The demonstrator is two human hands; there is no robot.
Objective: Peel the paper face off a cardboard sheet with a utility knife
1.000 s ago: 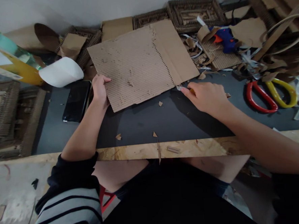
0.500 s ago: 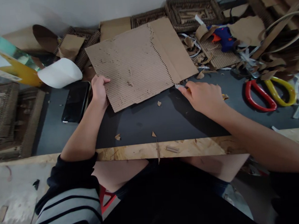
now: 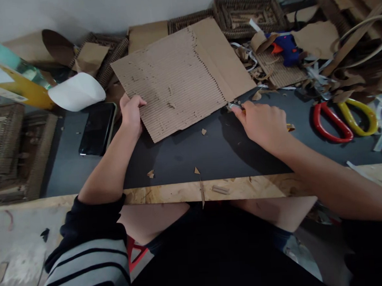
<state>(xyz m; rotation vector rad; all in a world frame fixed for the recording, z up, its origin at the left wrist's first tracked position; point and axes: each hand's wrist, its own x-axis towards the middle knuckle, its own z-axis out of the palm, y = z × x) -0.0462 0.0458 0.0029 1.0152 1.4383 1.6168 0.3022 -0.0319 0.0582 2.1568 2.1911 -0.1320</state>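
A sheet of corrugated cardboard is held tilted over the dark work surface. Its ribbed fluting shows on most of the face, while a smooth strip runs along the right side. My left hand grips the sheet's lower left edge, thumb on top and fingers hidden beneath. Close to the sheet's lower right edge, my right hand is wrapped round a utility knife with a yellow handle. The knife's tip is by the end of the ragged line where ribbing meets smooth strip; I cannot tell whether it touches.
A phone lies left of my left hand, near a white paper roll. Red-and-yellow-handled scissors lie right. Woven trays and cardboard scraps line the wall. Small scraps dot the dark surface.
The cardboard sheet and my left hand have shifted slightly right, the sheet turning a little. My right hand has moved slightly right with the knife.
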